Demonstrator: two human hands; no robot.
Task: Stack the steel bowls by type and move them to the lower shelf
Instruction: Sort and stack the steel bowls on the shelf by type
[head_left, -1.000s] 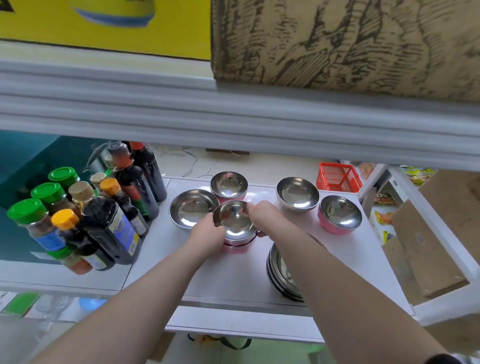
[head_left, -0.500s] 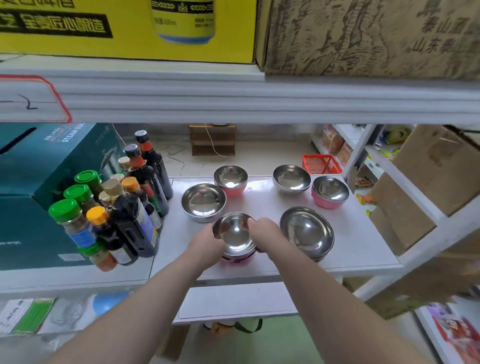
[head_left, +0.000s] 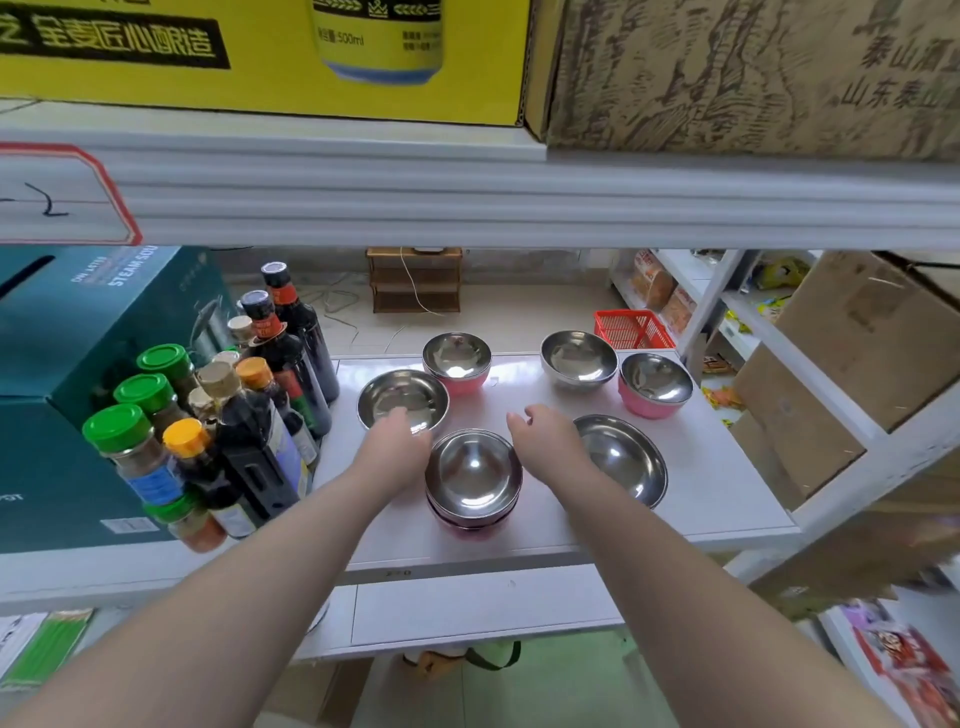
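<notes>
A stack of pink-sided steel bowls (head_left: 474, 480) stands near the front of the white shelf (head_left: 717, 499). My left hand (head_left: 397, 441) hovers just left of it, fingers apart, holding nothing. My right hand (head_left: 545, 436) hovers just right of it, also empty and spread. A plain steel bowl (head_left: 402, 400) lies behind my left hand. A stack of wide steel bowls (head_left: 621, 457) sits to the right. Further back stand a pink bowl (head_left: 457, 361), a plain steel bowl (head_left: 578, 358) and another pink bowl (head_left: 655, 384).
Sauce bottles and spice jars (head_left: 223, 421) crowd the shelf's left side beside a teal box (head_left: 67, 364). A lower white shelf (head_left: 467, 603) juts out below. The upper shelf edge (head_left: 467, 202) hangs overhead. A red basket (head_left: 632, 330) and cardboard boxes (head_left: 852, 353) lie to the right.
Both hands have let go of the pink bowl stack and moved apart from it, fingers spread. The view has tilted and pulled back.
</notes>
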